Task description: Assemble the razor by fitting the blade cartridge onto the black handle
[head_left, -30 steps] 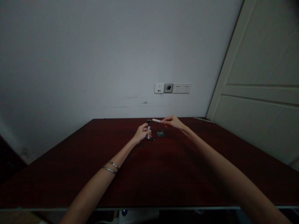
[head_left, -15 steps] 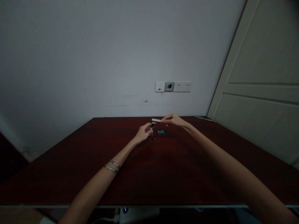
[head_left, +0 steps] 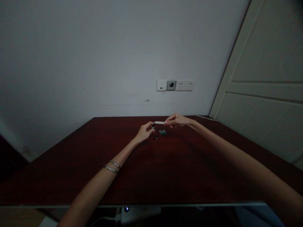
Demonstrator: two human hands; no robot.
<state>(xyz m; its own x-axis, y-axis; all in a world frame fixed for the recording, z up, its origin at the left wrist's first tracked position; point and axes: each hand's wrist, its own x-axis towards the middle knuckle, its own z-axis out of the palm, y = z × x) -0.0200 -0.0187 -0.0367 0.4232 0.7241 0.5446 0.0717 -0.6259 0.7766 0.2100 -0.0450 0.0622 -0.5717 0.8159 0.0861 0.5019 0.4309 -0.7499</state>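
Observation:
My left hand (head_left: 145, 131) is closed around a small tool (head_left: 153, 126), pale at the handle and black toward its upper end. The tool is too small to name surely. Between the fingers of my right hand (head_left: 175, 120) is a flat white stick (head_left: 159, 123), held level; its left end meets or overlaps the top of the tool. A thin pale end shows past the right side of this hand. On the table below lie a small clear packet or box (head_left: 163, 132) with dark contents and a small black piece (head_left: 155, 137).
The dark red table (head_left: 151, 170) reaches back to a pale wall. Switches and sockets (head_left: 175, 85) are set in that wall, and a white panelled door (head_left: 265, 94) stands at the right. Below the front edge is a white device (head_left: 139, 215) with a cable.
The white stick has come down slightly onto the tool's top end, covering its T-shaped head. Both hands stay close together, and the view has tilted a little.

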